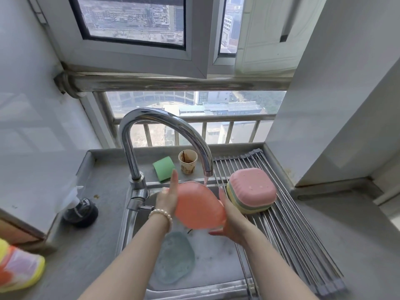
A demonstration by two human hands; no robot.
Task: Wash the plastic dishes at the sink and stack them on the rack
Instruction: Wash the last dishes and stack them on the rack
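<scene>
Rinsing pink dish [199, 205] under tap [208, 167], blue dish [174, 257] in soapy sink [218, 256]

A cup [187, 161] stands behind the sink [216, 256]; the rack [292, 224] lies right.

One head-worn, wide-angle camera looks forward and steeply down from close above the sink [138, 224], facing the window [134, 20] behind the desk's [86, 263] far edge. Both forearms enter from the bottom edge. Straight lines bow toward the frame's borders.
</scene>
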